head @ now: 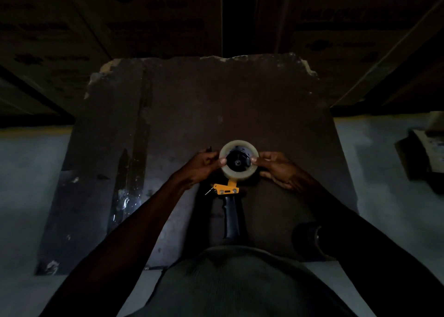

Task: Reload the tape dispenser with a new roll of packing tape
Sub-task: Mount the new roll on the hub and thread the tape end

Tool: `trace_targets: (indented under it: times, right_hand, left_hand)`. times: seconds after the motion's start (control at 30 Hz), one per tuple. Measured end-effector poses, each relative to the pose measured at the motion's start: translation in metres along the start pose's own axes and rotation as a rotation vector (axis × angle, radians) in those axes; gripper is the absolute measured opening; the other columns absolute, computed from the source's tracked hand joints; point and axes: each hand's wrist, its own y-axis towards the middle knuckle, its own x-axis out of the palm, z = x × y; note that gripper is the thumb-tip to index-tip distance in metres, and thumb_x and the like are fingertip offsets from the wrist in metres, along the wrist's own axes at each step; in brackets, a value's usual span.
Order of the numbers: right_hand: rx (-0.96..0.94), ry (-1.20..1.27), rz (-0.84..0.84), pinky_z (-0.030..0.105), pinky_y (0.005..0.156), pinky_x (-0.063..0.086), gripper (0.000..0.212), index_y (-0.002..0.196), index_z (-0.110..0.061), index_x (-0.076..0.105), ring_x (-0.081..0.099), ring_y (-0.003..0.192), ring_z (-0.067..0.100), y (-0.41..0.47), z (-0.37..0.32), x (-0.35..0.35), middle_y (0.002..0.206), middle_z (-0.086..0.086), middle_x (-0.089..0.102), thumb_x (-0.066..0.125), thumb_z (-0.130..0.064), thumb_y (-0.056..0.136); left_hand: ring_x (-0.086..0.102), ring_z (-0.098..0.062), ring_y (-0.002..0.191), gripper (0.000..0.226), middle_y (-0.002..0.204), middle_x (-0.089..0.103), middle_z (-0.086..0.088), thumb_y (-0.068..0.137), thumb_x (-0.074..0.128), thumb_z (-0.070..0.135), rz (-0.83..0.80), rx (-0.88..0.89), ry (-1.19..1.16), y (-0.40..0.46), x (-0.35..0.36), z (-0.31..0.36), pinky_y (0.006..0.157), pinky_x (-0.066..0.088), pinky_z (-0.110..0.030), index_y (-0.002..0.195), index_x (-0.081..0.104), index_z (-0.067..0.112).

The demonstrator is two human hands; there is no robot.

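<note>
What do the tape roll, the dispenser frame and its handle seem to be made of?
Tape roll: clear glossy plastic film, translucent and pale.
Dispenser frame: likely painted metal, orange-yellow with screws showing.
Handle: black matte plastic or rubber, with finger ridges; too dim to tell.

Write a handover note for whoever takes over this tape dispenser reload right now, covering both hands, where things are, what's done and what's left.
Left hand: pinching the left rim of the roll.
Right hand: pinching the right rim.
Dispenser: flat on the board, black handle toward the person.
Done: the roll sits over the black hub; whether it is fully seated is unclear.
Left: probably press it home, then thread the tape end to the cutter, which is hidden here.
A dark round object lies near the right forearm; too dim to identify.
</note>
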Motion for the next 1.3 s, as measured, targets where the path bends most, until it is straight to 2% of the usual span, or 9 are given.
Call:
trace_targets:
  times: [0.2,0.33,0.53,0.67,0.83,0.9,1.07,1.17,1.3]
  right_hand:
    - [-0.011,-0.021,-0.039,0.049,0.114,0.035,0.017,0.107,-0.019,0.069,0.062,0.116,0.018,0.002,0.004,-0.004,0.108,-0.003,0.074,0.065,-0.02,0.091]
    - [-0.001,-0.01,-0.057,0.048,0.114,0.035,0.027,0.12,-0.017,0.064,0.058,0.123,0.021,0.001,0.005,-0.004,0.123,0.005,0.069,0.06,-0.019,0.094]
    - [0.01,-0.065,-0.049,0.038,0.104,0.041,0.017,0.109,-0.021,0.068,0.063,0.107,0.007,-0.001,-0.004,0.002,0.11,-0.005,0.072,0.058,-0.024,0.096]
    - [-0.005,-0.098,-0.048,0.033,0.097,0.044,0.017,0.109,-0.021,0.068,0.064,0.1,0.008,-0.002,-0.005,0.003,0.113,0.002,0.071,0.06,-0.02,0.095]
    - [-0.002,-0.048,-0.036,0.029,0.091,0.049,0.016,0.108,-0.018,0.068,0.067,0.093,0.004,-0.001,-0.003,0.002,0.103,-0.003,0.072,0.059,-0.018,0.095]
    - [0.007,-0.045,-0.033,0.021,0.078,0.056,0.02,0.112,-0.011,0.067,0.069,0.086,-0.001,0.001,-0.009,0.001,0.101,-0.003,0.072,0.058,-0.017,0.096]
    - [0.025,-0.065,-0.03,0.026,0.083,0.057,0.028,0.116,-0.006,0.067,0.069,0.098,0.007,0.011,-0.011,-0.003,0.112,0.006,0.072,0.06,-0.023,0.095]
    - [0.023,-0.064,-0.033,0.025,0.081,0.057,0.024,0.112,-0.008,0.069,0.07,0.095,0.006,0.014,-0.011,-0.004,0.105,0.002,0.074,0.06,-0.023,0.095]
    - [0.027,-0.138,-0.003,0.02,0.073,0.056,0.019,0.112,-0.015,0.068,0.066,0.098,0.007,0.012,0.008,-0.002,0.105,-0.002,0.072,0.06,-0.021,0.095]
  left_hand:
    - [0.062,-0.015,0.118,0.033,0.13,0.063,-0.008,0.095,0.059,0.023,-0.084,0.003,-0.014,0.007,-0.001,-0.008,0.103,0.048,-0.032,0.127,0.061,0.015]
    - [0.05,-0.017,0.133,0.046,0.146,0.047,-0.006,0.087,0.064,0.05,-0.057,-0.009,0.041,0.016,-0.006,-0.025,0.113,0.039,-0.043,0.129,0.06,0.031]
    - [0.036,-0.022,0.141,0.059,0.151,0.036,-0.012,0.077,0.057,0.075,0.01,-0.05,0.156,0.026,-0.01,-0.042,0.117,0.032,-0.047,0.12,0.066,0.036]
    - [0.019,-0.024,0.146,0.054,0.154,0.029,-0.014,0.084,0.052,0.064,0.034,-0.022,0.309,0.023,-0.005,-0.042,0.12,0.022,-0.042,0.126,0.062,0.032]
    - [0.034,-0.028,0.142,0.05,0.145,0.047,-0.007,0.081,0.048,0.077,0.016,-0.027,0.333,0.036,-0.008,-0.055,0.114,0.033,-0.052,0.12,0.06,0.049]
    - [0.043,-0.028,0.136,0.05,0.137,0.056,-0.005,0.081,0.048,0.078,0.005,-0.055,0.337,0.042,-0.011,-0.054,0.111,0.038,-0.052,0.118,0.062,0.048]
    - [0.067,-0.026,0.107,0.043,0.112,0.071,-0.014,0.088,0.057,0.05,0.042,0.004,0.281,0.035,-0.008,-0.023,0.097,0.052,-0.049,0.111,0.072,0.016]
    - [0.069,-0.028,0.1,0.048,0.105,0.072,-0.012,0.086,0.056,0.052,0.058,0.053,0.299,0.035,-0.006,-0.019,0.091,0.055,-0.047,0.106,0.073,0.011]
    - [0.059,-0.03,0.11,0.06,0.115,0.063,-0.014,0.079,0.048,0.068,0.098,0.045,0.611,0.039,-0.004,-0.039,0.095,0.049,-0.044,0.107,0.07,0.02]
